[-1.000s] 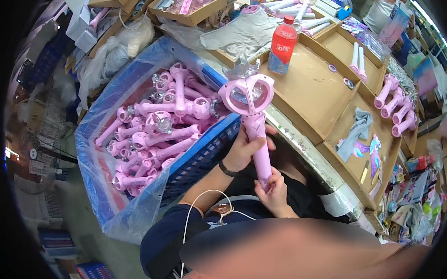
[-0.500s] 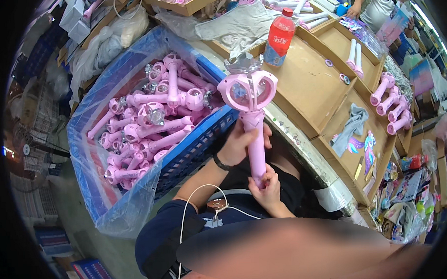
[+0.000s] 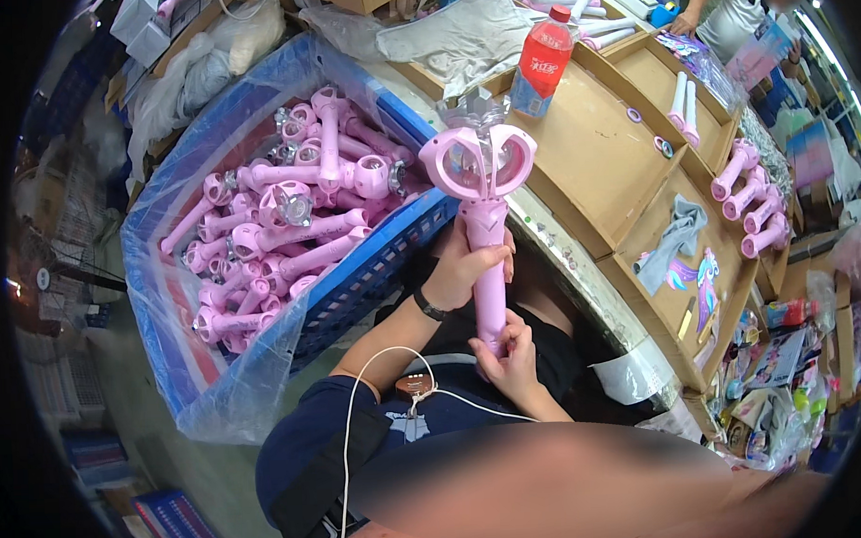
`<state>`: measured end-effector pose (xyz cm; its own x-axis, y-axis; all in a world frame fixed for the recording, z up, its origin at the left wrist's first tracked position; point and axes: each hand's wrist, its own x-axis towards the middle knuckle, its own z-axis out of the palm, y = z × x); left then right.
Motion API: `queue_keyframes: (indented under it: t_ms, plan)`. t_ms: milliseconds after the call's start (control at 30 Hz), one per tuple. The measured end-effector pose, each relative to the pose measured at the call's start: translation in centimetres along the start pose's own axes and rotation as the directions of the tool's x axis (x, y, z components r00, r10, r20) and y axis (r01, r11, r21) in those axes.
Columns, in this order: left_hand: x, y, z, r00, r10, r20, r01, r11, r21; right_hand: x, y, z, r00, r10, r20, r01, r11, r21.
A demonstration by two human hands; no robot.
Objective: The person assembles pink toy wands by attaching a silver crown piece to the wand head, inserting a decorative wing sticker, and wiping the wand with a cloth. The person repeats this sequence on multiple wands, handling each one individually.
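Right of the blue basket [image 3: 392, 247], the left hand [image 3: 462, 274] and right hand [image 3: 515, 366] still grip the pink wand [image 3: 486, 225], now straighter, handling unfinished.

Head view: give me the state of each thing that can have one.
Pink wand: held, crown on top
Left hand: closed around the wand
Right hand: closed on its lower end
Blue crate: open, heaped with wands
Bottle: capped, standing
Grey cloth: crumpled
Cardboard tray: open
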<state>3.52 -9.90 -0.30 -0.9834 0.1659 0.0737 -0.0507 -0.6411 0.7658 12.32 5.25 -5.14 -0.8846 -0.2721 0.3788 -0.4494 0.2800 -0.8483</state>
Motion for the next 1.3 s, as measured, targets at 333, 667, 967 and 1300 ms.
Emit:
queue_keyframes:
  t_ms: [333, 667, 967, 1300]
  plan:
    - [-0.1, 2.9, -0.3, 0.984, 0.131, -0.119, -0.082, 0.934, 0.348, 5.1, -3.8, -5.2, 0.978, 0.073, -0.196, -0.087, 0.994, -0.066]
    - [-1.0, 2.9, -0.4, 0.989, 0.141, -0.039, -0.103, 0.861, 0.499, 7.1, -5.9, -7.3, 0.958, -0.211, -0.194, 0.139, 0.934, -0.329]
    - [-2.0, 3.3, 0.8, 0.956, 0.251, 0.15, -0.267, 0.54, 0.798, 7.2, -5.4, -8.5, 0.995, 0.083, -0.053, -0.082, 0.997, 0.005]
    - [-2.2, 3.3, 1.3, 0.983, 0.172, 0.067, -0.16, 0.614, 0.773, 7.4, -4.6, -8.8, 0.92, -0.39, 0.039, 0.364, 0.812, -0.455]
